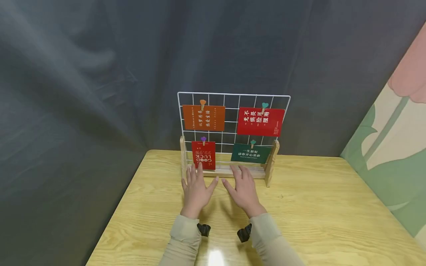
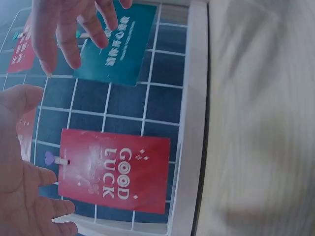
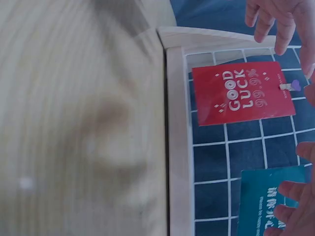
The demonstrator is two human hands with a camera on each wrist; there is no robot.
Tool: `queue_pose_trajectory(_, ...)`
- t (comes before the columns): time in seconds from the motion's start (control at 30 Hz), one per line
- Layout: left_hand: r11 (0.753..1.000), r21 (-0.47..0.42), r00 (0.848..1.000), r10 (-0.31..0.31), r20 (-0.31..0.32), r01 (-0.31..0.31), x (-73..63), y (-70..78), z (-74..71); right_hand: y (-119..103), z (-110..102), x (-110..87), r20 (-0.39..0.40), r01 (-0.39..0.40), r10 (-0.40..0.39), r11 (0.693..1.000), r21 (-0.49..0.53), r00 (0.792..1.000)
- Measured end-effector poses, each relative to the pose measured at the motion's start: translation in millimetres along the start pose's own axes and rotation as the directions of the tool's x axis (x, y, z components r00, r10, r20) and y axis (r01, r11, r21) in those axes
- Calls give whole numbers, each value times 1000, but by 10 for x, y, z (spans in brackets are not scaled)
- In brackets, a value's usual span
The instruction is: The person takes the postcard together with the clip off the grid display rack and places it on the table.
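Note:
A white wire grid rack (image 1: 233, 94) stands on wooden side supports (image 1: 271, 164) and a wooden base (image 1: 223, 173). Four-sided cards hang on it from small heart-topped clothespins: an orange card (image 1: 216, 123) upper left, a red card (image 1: 247, 129) upper right, a red "GOOD LUCK" card (image 3: 236, 105) lower left, turned upside down, and a green card (image 1: 237, 155) lower right. In front of the lower left card, my left hand (image 1: 196, 192) has its fingers spread. My right hand (image 1: 245, 190) is likewise spread, below the green card. Both hands look empty; contact with the rack cannot be told.
Light wood-grain table (image 1: 319, 207) lies under the rack and forearms. A dark grey curtain (image 1: 100, 92) hangs behind and at the left. On the right stands a panel with a painted flower (image 1: 392, 125). Dark wrist devices (image 1: 244, 233) sit by the sleeves.

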State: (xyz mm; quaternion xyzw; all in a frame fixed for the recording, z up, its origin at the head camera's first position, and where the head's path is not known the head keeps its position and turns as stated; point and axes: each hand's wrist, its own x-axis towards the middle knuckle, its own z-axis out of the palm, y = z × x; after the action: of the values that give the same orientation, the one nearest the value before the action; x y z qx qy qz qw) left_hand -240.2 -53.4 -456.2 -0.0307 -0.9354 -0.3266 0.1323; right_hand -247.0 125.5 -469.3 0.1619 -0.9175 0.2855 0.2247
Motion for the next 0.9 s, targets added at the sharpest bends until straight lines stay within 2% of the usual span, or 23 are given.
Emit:
queue_pose_trajectory(0.4,1000,-13,1000,-6,-14,6,111,15,-174,-199,-79,275,29,-28,26,998,52,999)
queue_pose_trajectory(0.73,999,-29,999,24,-47,-25,216,26,-301,-305,-167,400,23,-4,3,998,57,1000)
queue_pose_trajectory(0.9,999,-5,997,52,-55,-52,311,44,-371,-340,-212,458,33,-2,0,998,66,999)
